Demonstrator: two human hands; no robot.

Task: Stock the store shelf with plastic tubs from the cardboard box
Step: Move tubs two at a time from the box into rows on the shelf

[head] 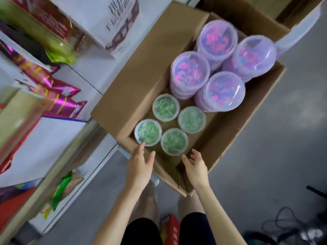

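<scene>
An open cardboard box [134, 82] stands on the floor in the middle of the head view. Several tall purple tubs [190, 70] fill its far half. Several lower green tubs sit in its near half; the nearest one [174, 141] lies between my hands, and another green tub [147, 132] is at the near left corner. My left hand [140, 166] is open above the box's near edge, a fingertip at the rim of the left green tub. My right hand [195, 167] is open too, fingers spread, just inside the near wall. Neither hand holds anything.
White store shelves [35, 152] run along the left, carrying pink foil snack bags [60, 99], green and red packets and a printed white bag [122, 23]. A second cardboard box [256, 9] stands behind. Cables [290, 225] lie on the grey floor at lower right. A red packet [169, 228] lies by my feet.
</scene>
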